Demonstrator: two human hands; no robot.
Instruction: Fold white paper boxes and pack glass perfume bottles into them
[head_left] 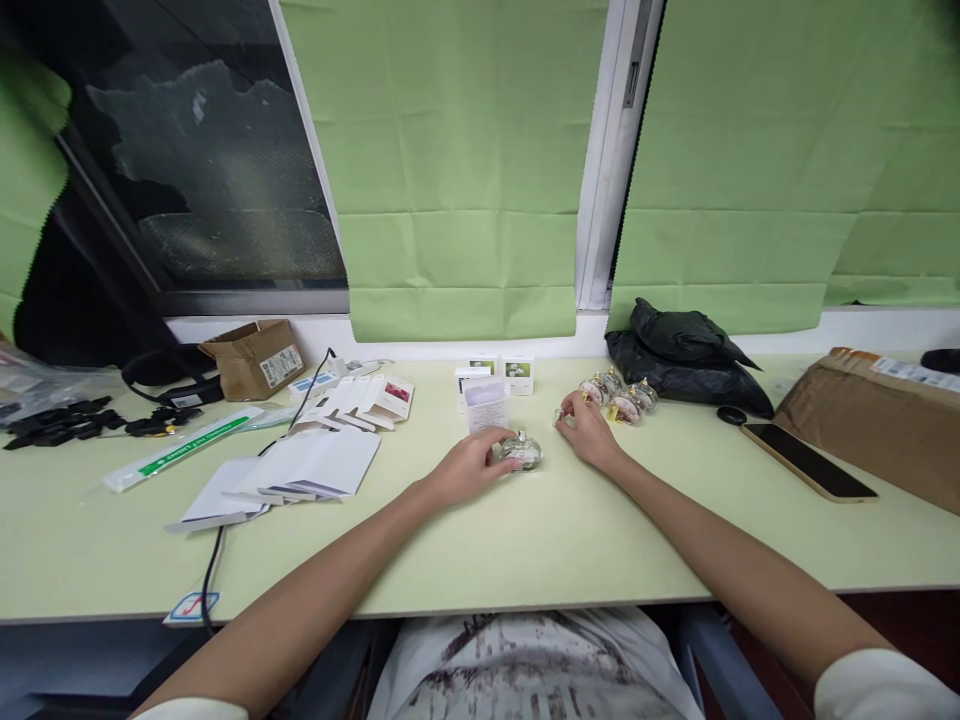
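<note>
My left hand [472,465] is closed on a small, rounded glass perfume bottle [524,453], which stands upright on the table with its narrow neck showing. To the right of it, my right hand [586,430] pinches a small shiny piece [559,414] that looks like a bottle cap; the fingers partly hide it. An open white box [486,406] stands just behind my left hand. Farther back are several closed small white boxes [517,376] with green pictures. Beyond my right hand lie several more glass bottles [628,402] with gold-coloured tops.
Flattened white cartons [315,462] lie at the left, with a black cable [214,560] running under them. An open brown box [259,362] stands behind. On the right are a black plastic bag [686,360], a phone [810,462] and a large brown carton [877,425].
</note>
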